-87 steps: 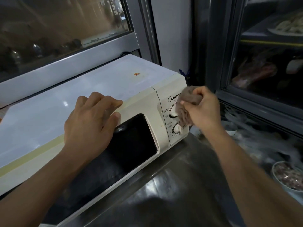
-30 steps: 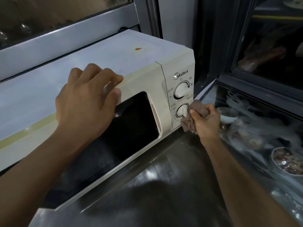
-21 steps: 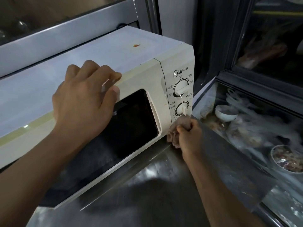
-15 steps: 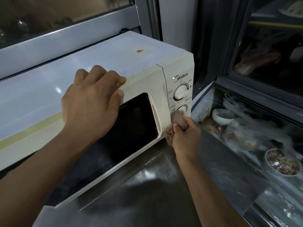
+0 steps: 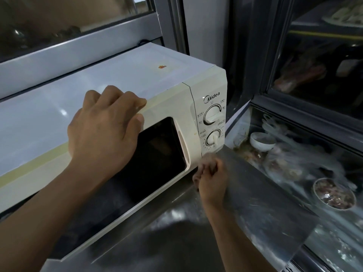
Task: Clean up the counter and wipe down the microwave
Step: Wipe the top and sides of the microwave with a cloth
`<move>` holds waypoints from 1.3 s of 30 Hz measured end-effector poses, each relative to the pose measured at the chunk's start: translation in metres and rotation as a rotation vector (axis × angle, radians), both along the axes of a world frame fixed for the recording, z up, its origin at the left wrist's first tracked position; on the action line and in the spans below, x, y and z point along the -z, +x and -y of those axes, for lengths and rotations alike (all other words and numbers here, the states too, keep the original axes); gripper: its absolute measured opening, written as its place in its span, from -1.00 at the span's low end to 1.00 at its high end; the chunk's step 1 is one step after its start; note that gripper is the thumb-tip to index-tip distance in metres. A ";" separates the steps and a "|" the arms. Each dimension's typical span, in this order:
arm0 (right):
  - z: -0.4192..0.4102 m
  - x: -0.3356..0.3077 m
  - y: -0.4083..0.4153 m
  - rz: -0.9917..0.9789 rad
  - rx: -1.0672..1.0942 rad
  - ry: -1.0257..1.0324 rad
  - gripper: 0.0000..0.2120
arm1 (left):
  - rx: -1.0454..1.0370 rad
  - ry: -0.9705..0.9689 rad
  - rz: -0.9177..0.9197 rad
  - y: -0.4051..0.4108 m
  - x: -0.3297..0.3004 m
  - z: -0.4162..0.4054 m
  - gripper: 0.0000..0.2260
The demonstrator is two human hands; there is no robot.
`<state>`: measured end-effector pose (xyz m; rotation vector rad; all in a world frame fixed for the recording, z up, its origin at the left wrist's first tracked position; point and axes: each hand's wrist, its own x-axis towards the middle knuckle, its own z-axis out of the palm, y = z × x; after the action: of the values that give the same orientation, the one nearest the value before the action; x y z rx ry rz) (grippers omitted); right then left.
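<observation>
Two dials sit stacked on the cream, glossy, box-shaped microwave (image 5: 110, 89), which stands at the back of the steel counter (image 5: 176, 232), its long axis running left to right, door facing the person. Left hand (image 5: 102, 132) drapes over its top front edge, fingers relaxed. Right hand (image 5: 213, 179) clenches a brownish cloth (image 5: 206, 160) at the panel's bottom corner, lower than half a second ago.

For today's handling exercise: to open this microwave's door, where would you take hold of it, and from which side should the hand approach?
Grip the vertical recessed handle strip on the door's right edge, beside the control panel. Come from the front-right, fingers hooking behind the strip. The handle's position suggests the door swings left. The left hand already steadies the microwave.
</observation>
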<state>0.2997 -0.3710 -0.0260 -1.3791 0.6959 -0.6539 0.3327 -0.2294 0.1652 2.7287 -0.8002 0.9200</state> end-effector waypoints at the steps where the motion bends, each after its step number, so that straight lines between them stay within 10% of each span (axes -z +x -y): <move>1: 0.002 0.006 0.001 -0.011 -0.017 0.057 -0.93 | -0.002 0.009 0.005 0.000 0.000 0.000 -0.76; 20: -0.021 0.008 0.012 0.047 0.042 0.180 -0.53 | 0.006 0.003 0.038 0.001 0.001 -0.001 -0.76; 32: 0.002 -0.013 -0.006 0.071 -0.090 0.307 -0.86 | 0.006 0.001 0.014 0.000 -0.001 0.000 -0.75; 39: -0.004 -0.108 -0.013 0.353 -0.154 0.006 -0.89 | 0.012 0.000 -0.032 0.000 -0.002 0.000 -0.75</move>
<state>0.2866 -0.3674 0.0821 -1.2557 0.3076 -0.7471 0.3330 -0.2295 0.1677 2.7285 -0.8092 0.8715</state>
